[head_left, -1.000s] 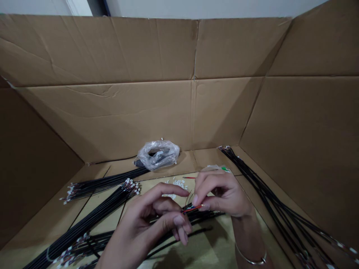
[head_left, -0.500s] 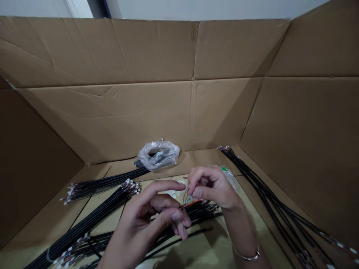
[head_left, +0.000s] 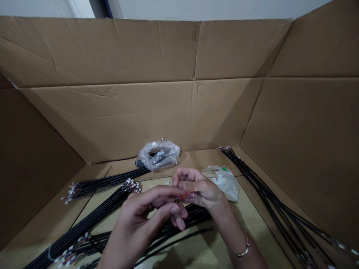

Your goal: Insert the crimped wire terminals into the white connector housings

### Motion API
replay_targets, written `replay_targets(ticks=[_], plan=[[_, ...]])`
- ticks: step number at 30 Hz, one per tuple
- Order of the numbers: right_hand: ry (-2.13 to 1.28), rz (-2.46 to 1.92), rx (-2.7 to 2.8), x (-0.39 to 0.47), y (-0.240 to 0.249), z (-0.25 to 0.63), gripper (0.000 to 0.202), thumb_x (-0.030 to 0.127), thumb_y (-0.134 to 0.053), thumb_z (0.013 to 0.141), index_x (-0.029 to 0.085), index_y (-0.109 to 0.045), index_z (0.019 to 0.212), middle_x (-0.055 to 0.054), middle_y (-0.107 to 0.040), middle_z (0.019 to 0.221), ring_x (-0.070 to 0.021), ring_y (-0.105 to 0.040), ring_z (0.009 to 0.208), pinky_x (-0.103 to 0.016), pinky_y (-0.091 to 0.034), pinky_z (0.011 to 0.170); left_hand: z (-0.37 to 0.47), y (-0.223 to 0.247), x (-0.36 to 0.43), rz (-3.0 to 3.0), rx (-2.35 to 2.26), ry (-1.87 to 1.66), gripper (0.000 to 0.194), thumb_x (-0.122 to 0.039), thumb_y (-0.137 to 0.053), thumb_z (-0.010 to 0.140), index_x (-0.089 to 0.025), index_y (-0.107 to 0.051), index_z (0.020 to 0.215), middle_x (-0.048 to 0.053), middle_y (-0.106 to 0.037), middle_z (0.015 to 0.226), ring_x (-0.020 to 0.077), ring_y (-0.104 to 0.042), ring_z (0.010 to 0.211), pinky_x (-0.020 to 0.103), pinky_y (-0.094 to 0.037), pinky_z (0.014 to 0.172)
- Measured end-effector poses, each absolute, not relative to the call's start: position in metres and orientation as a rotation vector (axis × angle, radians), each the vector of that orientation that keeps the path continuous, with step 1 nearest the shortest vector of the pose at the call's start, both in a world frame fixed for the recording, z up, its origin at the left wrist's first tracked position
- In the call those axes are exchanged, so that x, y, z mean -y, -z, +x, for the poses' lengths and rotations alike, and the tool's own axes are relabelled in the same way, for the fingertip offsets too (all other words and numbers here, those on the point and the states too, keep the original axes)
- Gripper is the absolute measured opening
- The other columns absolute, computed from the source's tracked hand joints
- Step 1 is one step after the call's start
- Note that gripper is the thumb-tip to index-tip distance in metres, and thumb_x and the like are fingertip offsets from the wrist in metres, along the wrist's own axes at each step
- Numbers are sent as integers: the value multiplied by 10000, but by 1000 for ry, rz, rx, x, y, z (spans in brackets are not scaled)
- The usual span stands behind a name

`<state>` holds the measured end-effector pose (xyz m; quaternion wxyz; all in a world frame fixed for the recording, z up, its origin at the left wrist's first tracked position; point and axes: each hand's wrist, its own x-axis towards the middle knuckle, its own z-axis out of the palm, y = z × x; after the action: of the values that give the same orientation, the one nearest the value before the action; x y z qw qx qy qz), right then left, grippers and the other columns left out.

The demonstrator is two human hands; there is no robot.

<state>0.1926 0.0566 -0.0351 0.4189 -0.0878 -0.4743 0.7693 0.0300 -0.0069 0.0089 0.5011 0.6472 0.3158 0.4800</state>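
My left hand [head_left: 157, 211] pinches the stripped end of a black cable [head_left: 177, 200] between thumb and fingers. Thin orange wires [head_left: 186, 195] fan out of that end to the right, their bare tips lying across the fingers of my right hand [head_left: 198, 186]. The right thumb and fingertips are pressed together just above the cable end, touching or nearly touching the left index finger. Whatever sits in that pinch is hidden. Beneath both hands lies a bundle of black cables [head_left: 193, 215], partly covered by them.
Black cable bundles with white connectors [head_left: 92, 216] lie on the left. More cables [head_left: 269, 201] run along the right. A clear bag of small white parts [head_left: 228, 185] rests behind my right hand; another plastic bag [head_left: 158, 155] is at the back. Cardboard walls [head_left: 134, 104] surround the surface.
My right hand has shifted left and closer to the left hand. The blue-and-white wire seen in its pinch is now hidden, and orange wires point right. The bag of white parts shows more.
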Motion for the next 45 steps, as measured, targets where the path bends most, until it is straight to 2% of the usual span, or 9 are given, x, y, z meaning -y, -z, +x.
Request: replay_targets(ticks=[4, 10, 13, 17, 23, 30, 45], plan=[[-1932, -241, 1186, -57, 34, 194, 351, 392, -911, 699, 171, -655, 788, 98, -512, 544, -15, -296, 386, -144, -260, 377, 28, -7, 6, 1592, -782, -1156, 223, -142, -669, 913, -312, -792, 987, -72, -796, 726, 80, -748, 604, 111, -569, 638], [-1785, -311, 1213, -51, 28, 200, 259, 358, -870, 774, 167, -697, 802, 71, -559, 580, -28, -375, 430, -148, -302, 412, 27, -7, 8, 1643, -793, -1159, 221, -152, -653, 930, -315, -781, 1005, -80, -789, 709, 75, -752, 640, 105, -562, 680], [-1681, -349, 1259, -45, 26, 210, 201, 316, -860, 805, 179, -734, 881, 55, -597, 624, -38, -444, 475, -138, -330, 428, 28, -8, 10, 1611, -789, -1143, 209, -156, -659, 924, -307, -785, 997, -76, -791, 724, 74, -750, 635, 102, -560, 666], [-1562, -386, 1317, -36, 21, 225, 241, 310, -870, 798, 212, -745, 979, 53, -615, 688, -45, -469, 508, -132, -359, 433, 30, -9, 9, 1613, -790, -1122, 193, -147, -662, 916, -280, -781, 988, -60, -793, 708, 80, -751, 631, 102, -561, 659], [-1445, -420, 1420, -22, 8, 230, 158, 286, -846, 819, 213, -748, 920, 51, -605, 673, -69, -492, 540, -171, -441, 502, 31, -11, 8, 1590, -815, -1148, 189, -129, -669, 901, -253, -782, 989, -48, -798, 711, 91, -757, 624, 112, -570, 652], [-1315, -502, 1447, -16, 4, 223, 65, 227, -803, 849, 212, -741, 860, 27, -644, 708, -90, -524, 574, -203, -441, 523, 32, -11, 8, 1615, -808, -1159, 193, -140, -664, 909, -266, -780, 997, -55, -796, 704, 90, -758, 637, 114, -570, 661], [-1080, -626, 1529, -12, 4, 222, 142, 348, -781, 881, 217, -748, 839, 3, -683, 733, -123, -563, 618, -244, -465, 563, 28, -9, 8, 1640, -832, -1151, 201, -128, -658, 911, -273, -775, 985, -67, -790, 678, 78, -752, 627, 100, -554, 661]])
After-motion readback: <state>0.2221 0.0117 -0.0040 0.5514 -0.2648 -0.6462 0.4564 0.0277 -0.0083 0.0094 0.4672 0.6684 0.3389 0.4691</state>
